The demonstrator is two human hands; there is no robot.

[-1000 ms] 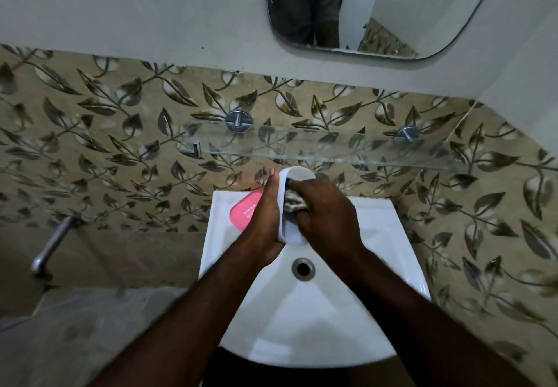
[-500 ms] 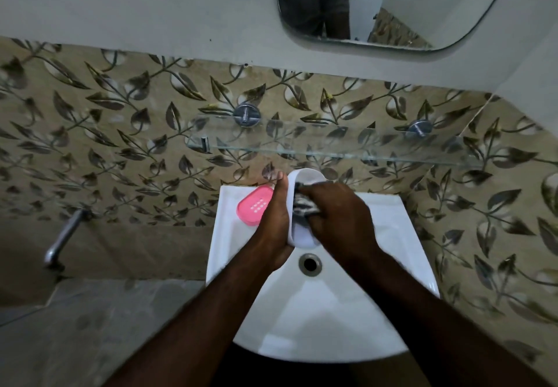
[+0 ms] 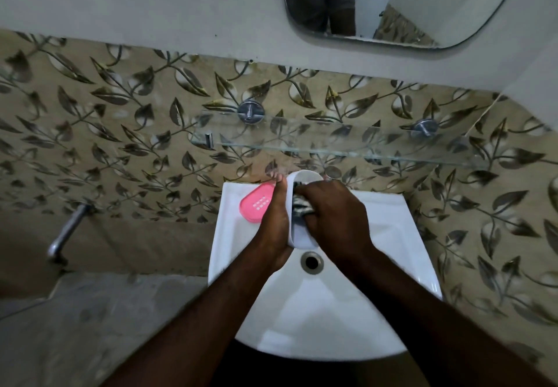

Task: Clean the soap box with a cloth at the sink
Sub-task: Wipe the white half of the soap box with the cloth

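Above the white sink (image 3: 392,235), my left hand (image 3: 273,223) holds a white oval soap box (image 3: 302,237) on edge, gripping it along its left side. My right hand (image 3: 335,220) grips a dark patterned cloth (image 3: 300,204) and presses it into the open face of the box. Most of the cloth is hidden under my fingers. A pink perforated soap tray (image 3: 256,203) lies on the sink's back left corner, just left of my left hand.
The drain (image 3: 311,261) sits below the hands in the basin. A glass shelf (image 3: 332,142) juts out from the leaf-patterned tile wall above the sink. A metal tap (image 3: 68,231) sticks out at the left. A mirror (image 3: 422,3) hangs above.
The view has shifted slightly. My right hand with the cloth has slid a little along the inside of the box; my left hand keeps its hold.
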